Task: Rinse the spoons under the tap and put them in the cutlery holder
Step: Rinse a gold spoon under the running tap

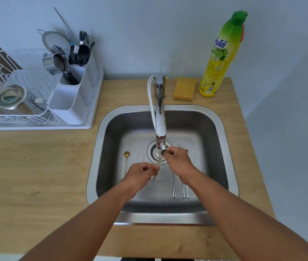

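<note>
1. Both bare forearms reach from the near edge of the wooden surface (36,166) over the steel sink (222,132), which serves as the landmark here.
2. The left hand (140,173) hovers over the near-left part of the sink basin, fingers pinched together on the handle of a thin spoon (157,166); the handle's end pokes out below the hand.
3. The right hand (177,161) is just right of the sink's drain, fingers closed on the upper end of the same spoon, right under the spout. The spoon's bowl is hidden, so its exact shape cannot be told.
4. Three silver spoon handles (182,191) lie on the sink floor below the right wrist, their bowls covered by the hand.
5. A gold spoon (126,161) lies alone on the sink floor at its left side, bowl pointing away.
6. The tap (159,113) rises from the sink's far rim and ends above the drain (155,152), with water running from it.
7. Beyond the sink's far-right corner sit a yellow sponge (184,88) and a green-capped dish soap bottle (222,53).
8. Left of the sink's far-left corner stands the white cutlery holder (70,102) on a dish rack (17,113), its far compartments holding forks and dark utensils.
</note>
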Motion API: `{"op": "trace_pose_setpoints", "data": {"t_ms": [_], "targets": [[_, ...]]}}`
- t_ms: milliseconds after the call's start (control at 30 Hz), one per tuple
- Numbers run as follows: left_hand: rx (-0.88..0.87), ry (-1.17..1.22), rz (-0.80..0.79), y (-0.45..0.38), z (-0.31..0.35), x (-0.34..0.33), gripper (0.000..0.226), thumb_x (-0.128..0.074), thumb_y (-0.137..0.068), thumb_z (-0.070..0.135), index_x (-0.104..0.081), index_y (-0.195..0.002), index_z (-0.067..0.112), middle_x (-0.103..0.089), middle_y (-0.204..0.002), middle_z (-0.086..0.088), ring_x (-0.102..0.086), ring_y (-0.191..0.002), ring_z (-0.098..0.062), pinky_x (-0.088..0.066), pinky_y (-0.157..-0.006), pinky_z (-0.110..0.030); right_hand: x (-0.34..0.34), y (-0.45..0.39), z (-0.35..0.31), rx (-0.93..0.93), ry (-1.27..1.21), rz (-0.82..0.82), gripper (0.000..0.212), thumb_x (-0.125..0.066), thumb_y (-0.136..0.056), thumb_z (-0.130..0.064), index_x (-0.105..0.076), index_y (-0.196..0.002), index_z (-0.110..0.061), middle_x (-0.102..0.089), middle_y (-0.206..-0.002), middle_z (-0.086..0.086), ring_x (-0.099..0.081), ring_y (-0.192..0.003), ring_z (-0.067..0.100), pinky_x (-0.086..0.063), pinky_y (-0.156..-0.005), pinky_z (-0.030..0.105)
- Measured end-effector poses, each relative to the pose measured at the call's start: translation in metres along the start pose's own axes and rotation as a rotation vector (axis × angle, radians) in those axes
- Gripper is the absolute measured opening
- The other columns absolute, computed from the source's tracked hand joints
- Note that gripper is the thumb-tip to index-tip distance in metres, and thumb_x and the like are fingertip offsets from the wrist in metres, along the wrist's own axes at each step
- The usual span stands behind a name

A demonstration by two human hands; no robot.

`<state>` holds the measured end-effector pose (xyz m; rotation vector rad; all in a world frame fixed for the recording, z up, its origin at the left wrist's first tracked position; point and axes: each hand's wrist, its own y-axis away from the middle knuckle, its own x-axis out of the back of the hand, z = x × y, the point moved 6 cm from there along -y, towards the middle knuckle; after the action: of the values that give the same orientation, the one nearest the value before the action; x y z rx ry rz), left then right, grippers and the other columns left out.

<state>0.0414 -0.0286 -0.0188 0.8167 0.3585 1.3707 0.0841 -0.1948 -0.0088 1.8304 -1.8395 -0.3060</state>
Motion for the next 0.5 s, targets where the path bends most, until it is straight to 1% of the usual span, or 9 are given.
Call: {"op": "trace_pose_setpoints", "data": {"t_ms": [67, 133, 200, 267, 333, 400, 433, 500], "targets": [[-0.008, 0.020, 0.014, -0.002, 0.003, 0.001, 0.017, -0.076, -0.092, 0.039, -0.080, -0.090, 0.022, -0.078, -0.077, 0.014, -0.066, -0.076, -0.004, -0.046, -0.065, -0.021, -0.006, 0.004, 0.003, -0.016, -0.010, -0.018, 0.026, -0.069, -0.099, -0.031, -0.075, -0.074, -0.026, -0.073, -0.074, -0.019, -0.065, -0.079, 0.000, -0.042, -0.066, 0.016], [-0.020, 0.024, 0.023, -0.003, 0.008, -0.001, 0.015, -0.076, -0.092, 0.038, -0.079, -0.089, 0.023, -0.077, -0.074, 0.015, -0.065, -0.074, -0.001, -0.045, -0.064, -0.021, -0.010, 0.006, 0.006, -0.027, 0.001, -0.041, 0.026, -0.070, -0.098, -0.032, -0.074, -0.073, -0.028, -0.074, -0.072, -0.022, -0.066, -0.078, -0.006, -0.042, -0.067, 0.015], [-0.041, 0.018, 0.039, -0.004, 0.013, -0.006, 0.017, -0.073, -0.094, 0.037, -0.079, -0.085, 0.023, -0.076, -0.073, 0.016, -0.064, -0.071, 0.003, -0.044, -0.062, -0.020, -0.014, 0.007, 0.009, -0.018, 0.006, -0.063, 0.028, -0.069, -0.099, -0.029, -0.075, -0.072, -0.027, -0.075, -0.072, -0.020, -0.068, -0.072, -0.007, -0.045, -0.068, 0.016], [-0.066, 0.039, 0.056, -0.005, 0.015, -0.009, 0.020, -0.071, -0.096, 0.035, -0.078, -0.082, 0.022, -0.075, -0.071, 0.016, -0.064, -0.070, 0.003, -0.045, -0.064, -0.019, -0.016, 0.008, 0.010, -0.014, 0.002, -0.072, 0.029, -0.067, -0.100, -0.026, -0.075, -0.071, -0.025, -0.075, -0.069, -0.017, -0.068, -0.067, -0.008, -0.046, -0.067, 0.015], [-0.081, 0.056, 0.066, -0.003, 0.015, -0.009, 0.019, -0.071, -0.096, 0.036, -0.078, -0.084, 0.023, -0.075, -0.070, 0.017, -0.065, -0.065, 0.005, -0.046, -0.067, -0.019, -0.013, 0.007, 0.007, -0.017, 0.017, -0.050, 0.029, -0.069, -0.099, -0.026, -0.074, -0.070, -0.026, -0.074, -0.068, -0.018, -0.068, -0.067, -0.007, -0.044, -0.063, 0.012], [-0.088, 0.059, 0.053, -0.002, 0.011, -0.009, 0.016, -0.073, -0.095, 0.035, -0.079, -0.087, 0.023, -0.075, -0.070, 0.018, -0.063, -0.059, 0.011, -0.047, -0.069, -0.021, -0.008, 0.003, 0.005, -0.019, 0.030, -0.007, 0.026, -0.070, -0.098, -0.025, -0.073, -0.071, -0.027, -0.072, -0.066, -0.019, -0.065, -0.067, -0.008, -0.042, -0.063, 0.014], [-0.090, 0.039, 0.036, -0.001, 0.009, -0.010, 0.015, -0.074, -0.094, 0.035, -0.079, -0.088, 0.023, -0.075, -0.071, 0.018, -0.063, -0.059, 0.012, -0.046, -0.069, -0.021, -0.004, 0.000, 0.003, -0.015, 0.024, 0.014, 0.025, -0.070, -0.097, -0.024, -0.074, -0.073, -0.026, -0.071, -0.065, -0.020, -0.064, -0.065, -0.009, -0.041, -0.063, 0.015], [-0.079, -0.016, 0.013, 0.001, 0.001, -0.011, 0.015, -0.074, -0.094, 0.038, -0.080, -0.089, 0.025, -0.076, -0.075, 0.018, -0.066, -0.066, 0.008, -0.047, -0.069, -0.020, 0.002, -0.003, -0.003, -0.008, 0.020, 0.041, 0.021, -0.070, -0.097, -0.022, -0.076, -0.077, -0.024, -0.069, -0.065, -0.018, -0.061, -0.062, -0.004, -0.042, -0.063, 0.018]]}}
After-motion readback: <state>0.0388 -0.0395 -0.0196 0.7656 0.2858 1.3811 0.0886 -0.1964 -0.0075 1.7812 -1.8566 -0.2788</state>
